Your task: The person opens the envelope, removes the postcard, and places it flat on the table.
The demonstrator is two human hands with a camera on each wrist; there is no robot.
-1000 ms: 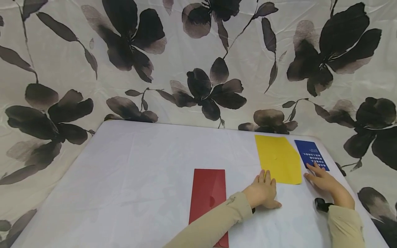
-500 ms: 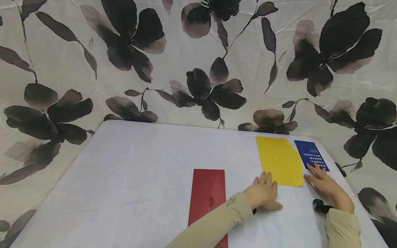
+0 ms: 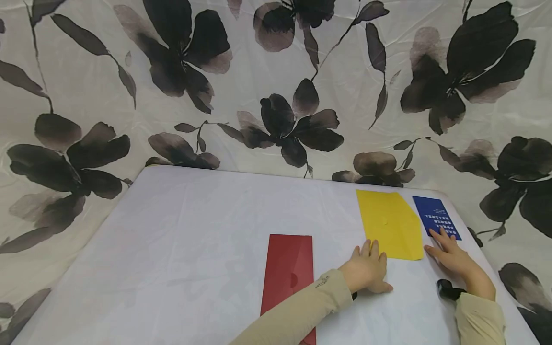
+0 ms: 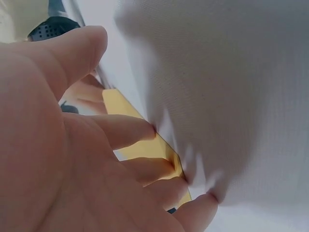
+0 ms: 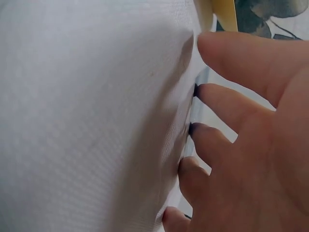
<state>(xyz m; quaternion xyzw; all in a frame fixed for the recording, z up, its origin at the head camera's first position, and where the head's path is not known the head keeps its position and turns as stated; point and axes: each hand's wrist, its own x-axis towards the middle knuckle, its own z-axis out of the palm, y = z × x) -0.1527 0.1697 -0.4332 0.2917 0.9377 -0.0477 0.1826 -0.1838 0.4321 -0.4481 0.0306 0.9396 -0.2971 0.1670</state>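
Observation:
A yellow envelope (image 3: 390,220) lies flat near the far right of the white table. The fingertips of my left hand (image 3: 366,269) rest at its near left corner, fingers fairly straight and thumb spread to the side. To its right lies a narrow blue printed card or envelope (image 3: 435,211) with white lettering. My right hand (image 3: 453,256) touches its near edge with extended fingertips, the thumb held apart. The left wrist view shows the fingers at the yellow envelope's edge (image 4: 140,147). In the right wrist view the fingertips press on the cloth and the blue piece is mostly hidden.
A long red envelope (image 3: 289,268) lies left of my left hand, partly covered by my left sleeve (image 3: 297,311). The white cloth-covered table (image 3: 185,258) reaches far to the left. Floral fabric (image 3: 293,86) stands behind the table. A black wrist camera (image 3: 448,290) sits on my right wrist.
The yellow envelope has slid slightly toward me and to the right, and my left hand has shifted a little with it. My right hand stays at the blue piece.

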